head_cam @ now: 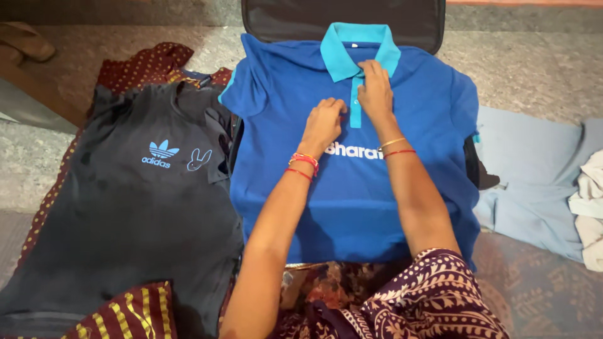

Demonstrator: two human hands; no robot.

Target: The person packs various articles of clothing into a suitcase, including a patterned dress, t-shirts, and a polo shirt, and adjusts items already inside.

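— What is going on at the blue polo shirt (352, 201)?

— It is lying flat, front up, spread over an open dark suitcase (342, 19) on the floor. Both hands are working at its turquoise placket (356, 103), just under the turquoise collar (358, 44).

— How are the hands sitting?

— The left hand (322, 123) is resting on the chest with its fingers curled in, the tips pressing at the left edge of the placket. The right hand (375, 91) is lying partly open, fingers bent down onto the fabric beside the placket. Whether either is pinching a button, I cannot tell. Red thread bangles (304, 162) are circling the left wrist.

— Any markings on the shirt?

— A line of white lettering is running across the chest, partly covered by the forearms.

— And around it?

— A dark grey T-shirt (138, 207) is lying just to the left, carrying a small light-blue logo and a rabbit outline. A pale blue garment (534, 176) is lying to the right, with a white cloth (590, 207) at the edge.
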